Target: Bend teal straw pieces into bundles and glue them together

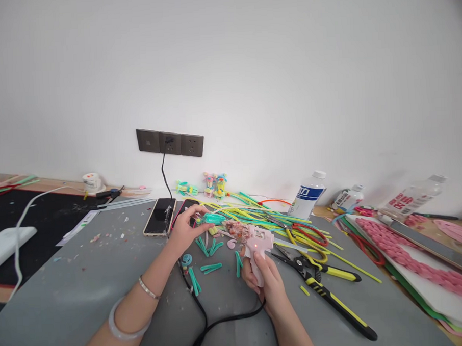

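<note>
My right hand is wrapped round the handle of a pale pink hot glue gun, whose small orange light glows. Its nozzle end, crusted with reddish-brown residue, points left. My left hand pinches a teal pipe cleaner piece right at the nozzle; whether the two touch I cannot tell. Below the hands lie several folded teal pipe cleaners and a teal coil. A pale pink curl rests just under the nozzle.
Yellow-handled pliers and red-handled scissors lie at the right, by a pile of yellow and green pipe cleaners. A bottle stands behind. A phone lies at the left. A black cord crosses the grey mat.
</note>
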### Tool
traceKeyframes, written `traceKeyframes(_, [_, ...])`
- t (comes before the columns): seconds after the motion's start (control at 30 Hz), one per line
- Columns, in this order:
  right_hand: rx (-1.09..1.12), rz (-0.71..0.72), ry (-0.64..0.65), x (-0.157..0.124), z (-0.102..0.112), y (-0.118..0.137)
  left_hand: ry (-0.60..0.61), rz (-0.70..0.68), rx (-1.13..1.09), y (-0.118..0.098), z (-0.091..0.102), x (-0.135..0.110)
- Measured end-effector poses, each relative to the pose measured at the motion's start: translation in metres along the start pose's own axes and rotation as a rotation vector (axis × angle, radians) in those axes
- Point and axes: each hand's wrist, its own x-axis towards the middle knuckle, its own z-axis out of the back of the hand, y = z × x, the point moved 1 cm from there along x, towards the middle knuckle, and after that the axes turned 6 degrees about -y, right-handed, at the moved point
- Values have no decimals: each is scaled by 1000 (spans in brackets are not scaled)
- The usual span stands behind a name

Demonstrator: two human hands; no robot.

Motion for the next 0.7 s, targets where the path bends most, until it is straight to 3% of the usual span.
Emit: traceKeyframes(0.7, [-44, 6, -83, 2, 3, -2, -7, -36, -44, -2, -1, 0])
